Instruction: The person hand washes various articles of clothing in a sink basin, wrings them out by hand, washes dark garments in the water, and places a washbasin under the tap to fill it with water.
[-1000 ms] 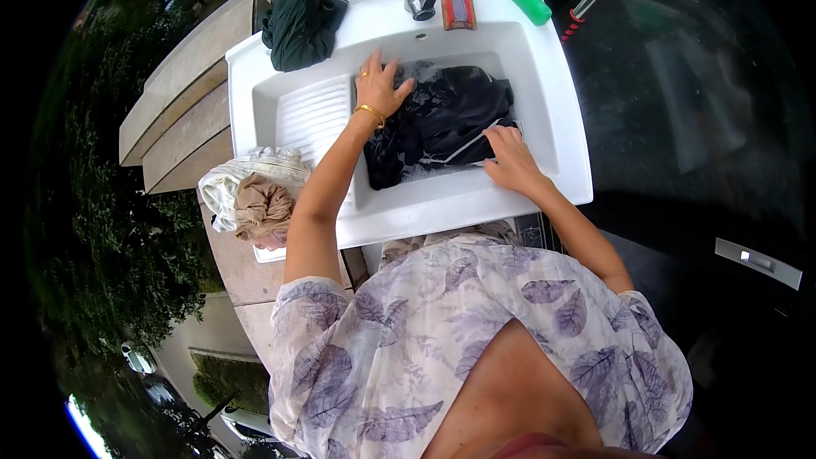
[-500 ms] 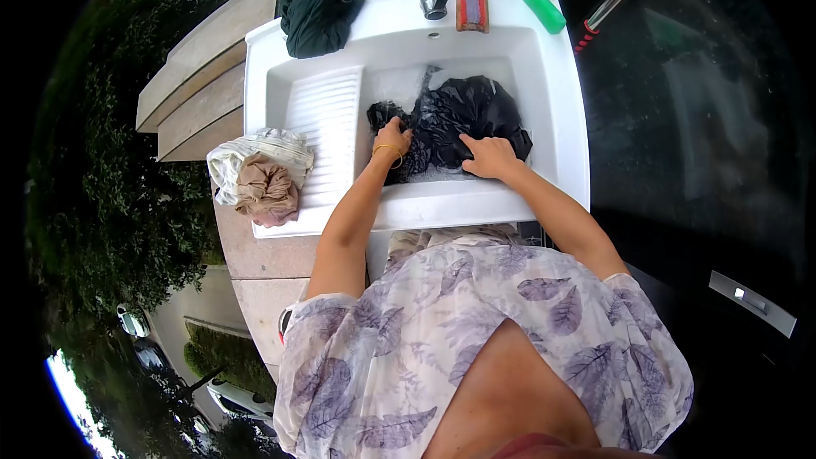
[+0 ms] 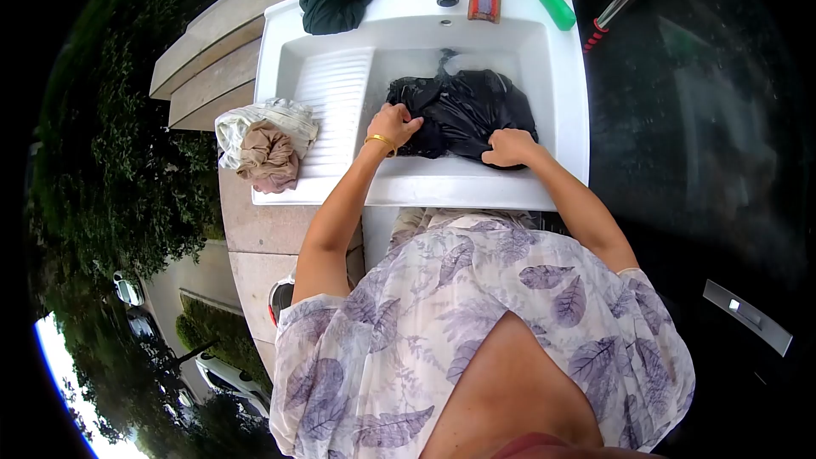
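Left fingers [image 3: 403,112], half-curled, touch black cloth [image 3: 463,110]; right fingers [image 3: 495,155] clench it.

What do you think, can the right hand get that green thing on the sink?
Probably yes: nothing seems to stand between the right hand and the green thing on the sink. It would likely have to let go of the black cloth first.

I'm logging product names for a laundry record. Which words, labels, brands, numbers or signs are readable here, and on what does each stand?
None can be read.
Black garment: no legible label.
Green object and red-edged scrubber: no legible lettering.
Cars: too small for any plate or badge to be read.
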The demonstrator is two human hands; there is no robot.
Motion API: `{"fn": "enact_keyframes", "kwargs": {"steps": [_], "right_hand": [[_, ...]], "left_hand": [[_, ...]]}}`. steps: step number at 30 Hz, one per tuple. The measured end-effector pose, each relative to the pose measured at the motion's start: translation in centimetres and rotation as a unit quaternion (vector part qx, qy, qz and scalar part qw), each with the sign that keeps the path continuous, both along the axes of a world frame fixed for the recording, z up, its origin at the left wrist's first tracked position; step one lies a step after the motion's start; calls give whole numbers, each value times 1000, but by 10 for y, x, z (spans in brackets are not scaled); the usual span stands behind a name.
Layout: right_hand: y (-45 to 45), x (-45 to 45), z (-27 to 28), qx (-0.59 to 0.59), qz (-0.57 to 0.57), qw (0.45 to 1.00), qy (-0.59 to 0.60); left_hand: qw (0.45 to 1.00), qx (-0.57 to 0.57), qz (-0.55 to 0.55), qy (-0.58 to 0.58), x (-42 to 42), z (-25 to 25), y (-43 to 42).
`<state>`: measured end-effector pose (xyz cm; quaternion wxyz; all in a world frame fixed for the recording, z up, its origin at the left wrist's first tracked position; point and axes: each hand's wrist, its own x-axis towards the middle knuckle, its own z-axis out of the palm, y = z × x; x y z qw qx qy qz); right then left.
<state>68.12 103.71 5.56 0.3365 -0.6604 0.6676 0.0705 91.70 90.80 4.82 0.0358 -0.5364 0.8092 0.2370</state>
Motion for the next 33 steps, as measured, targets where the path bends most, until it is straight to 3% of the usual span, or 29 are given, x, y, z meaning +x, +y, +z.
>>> {"fn": "enact_keyframes", "kwargs": {"steps": [1,4,7,8,11,12,14,15,17,18,23,27,30,33], "right_hand": [[-1,0,6,14,14,1000,-3],[-5,2,14,39,33,999,-7],[-11,7,16,54,8,999,7],[-11,7,16,59,-8,998,15],[-7,1,-5,21,-52,998,-3],[-7,3,-3,11,-67,998,13],[-11,2,11,-63,-66,994,-56],[-16,0,15,-99,-64,989,-89],[-40,-7,21,-281,-20,959,11],[-53,-12,19,-318,-35,947,25],[-139,-49,-44,-194,-164,966,-48],[-176,-51,-104,-140,-258,950,-111],[-152,-13,-52,-68,-233,969,-41],[-152,3,-68,-34,-142,988,-50]], "left_hand": [[993,116,-3,-3,-4,8,8],[978,114,-79,-156,-13,-2,33],[979,108,-52,-166,-19,-38,24],[990,67,-24,-119,-13,-45,23],[981,150,112,55,6,-44,2],[961,134,146,192,15,-38,1],[901,180,181,350,26,-1,-7],[901,168,156,368,31,29,-10],[848,214,188,448,34,76,-16],[830,215,173,485,36,98,-17],[808,171,131,548,40,171,-12],[782,142,164,584,35,193,-5],[772,154,145,599,45,186,-17],[743,168,146,631,42,183,-23]]}}
